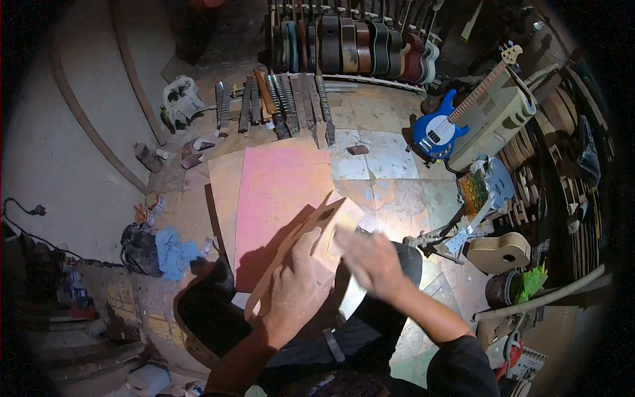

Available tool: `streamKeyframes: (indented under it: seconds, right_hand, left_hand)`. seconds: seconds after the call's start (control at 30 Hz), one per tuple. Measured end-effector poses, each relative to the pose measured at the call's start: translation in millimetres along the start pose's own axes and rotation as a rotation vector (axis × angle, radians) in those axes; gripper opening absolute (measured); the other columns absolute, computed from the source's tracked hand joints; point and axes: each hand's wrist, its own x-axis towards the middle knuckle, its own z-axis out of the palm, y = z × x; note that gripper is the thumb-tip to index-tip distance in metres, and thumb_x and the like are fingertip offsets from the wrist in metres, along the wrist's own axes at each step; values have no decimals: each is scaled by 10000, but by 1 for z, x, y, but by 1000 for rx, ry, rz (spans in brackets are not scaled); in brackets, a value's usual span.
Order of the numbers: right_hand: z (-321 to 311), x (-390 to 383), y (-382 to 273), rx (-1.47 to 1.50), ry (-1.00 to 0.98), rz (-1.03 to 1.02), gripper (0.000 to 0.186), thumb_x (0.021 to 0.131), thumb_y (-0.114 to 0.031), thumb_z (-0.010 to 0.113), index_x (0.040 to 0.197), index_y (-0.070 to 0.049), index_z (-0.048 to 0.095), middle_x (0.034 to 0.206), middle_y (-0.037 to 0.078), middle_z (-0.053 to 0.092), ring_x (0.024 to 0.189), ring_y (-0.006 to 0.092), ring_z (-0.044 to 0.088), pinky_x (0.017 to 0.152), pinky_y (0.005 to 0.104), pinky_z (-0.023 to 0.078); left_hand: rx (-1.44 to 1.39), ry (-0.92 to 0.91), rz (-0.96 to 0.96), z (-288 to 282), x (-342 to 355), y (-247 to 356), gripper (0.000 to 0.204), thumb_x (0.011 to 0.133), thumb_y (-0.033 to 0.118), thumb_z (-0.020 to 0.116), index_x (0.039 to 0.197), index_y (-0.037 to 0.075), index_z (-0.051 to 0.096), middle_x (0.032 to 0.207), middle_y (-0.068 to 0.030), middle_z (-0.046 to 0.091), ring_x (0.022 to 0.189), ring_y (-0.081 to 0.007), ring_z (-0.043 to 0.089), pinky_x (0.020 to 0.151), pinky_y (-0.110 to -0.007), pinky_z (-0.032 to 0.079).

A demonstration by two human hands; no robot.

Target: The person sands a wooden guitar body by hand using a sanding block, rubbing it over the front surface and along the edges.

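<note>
L hand (294, 288) wrapped round the pale wooden piece (327, 253), holding it tilted over the near R corner of the pink board (284, 192). R hand (376, 263) is a blur by the piece's R side, fingers part-bent; can't tell if it's gripping anything. Blue bass gtr (436, 129) stands R of the board's far R corner.
</note>
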Motion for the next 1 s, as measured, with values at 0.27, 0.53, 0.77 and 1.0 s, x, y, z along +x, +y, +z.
streamKeyframes:
  seconds: [0.27,0.53,0.77,1.0]
  right_hand:
    - [-4,-3,13,0,22,-18,476,864,-24,734,1338,-59,713,1443,143,675,722,260,587,700,376,473]
    - [-9,-1,15,-47,-65,-15,520,930,-73,705,1445,-134,667,1404,165,697,800,214,677,678,359,490]
    - [-8,-13,22,51,-190,-6,550,922,-65,711,1466,-90,628,1493,164,630,916,304,715,837,422,554]
    - [-13,-10,5,42,-130,-19,521,904,-76,723,1422,-80,670,1436,139,683,795,261,691,764,399,528]
  left_hand:
    - [14,-28,48,5,1,-1,699,930,165,787,1463,76,343,1265,-290,682,1129,-484,706,930,-537,586]
    - [7,-70,-57,4,-3,4,680,920,142,781,1461,58,378,1255,-282,681,1114,-477,701,948,-532,563]
    - [8,-70,-6,6,-4,6,751,916,161,778,1515,79,331,1223,-314,678,1077,-522,687,941,-582,537]
    - [-5,-96,-25,6,-7,-5,654,959,199,755,1484,85,382,1267,-295,678,1130,-509,681,947,-573,543]
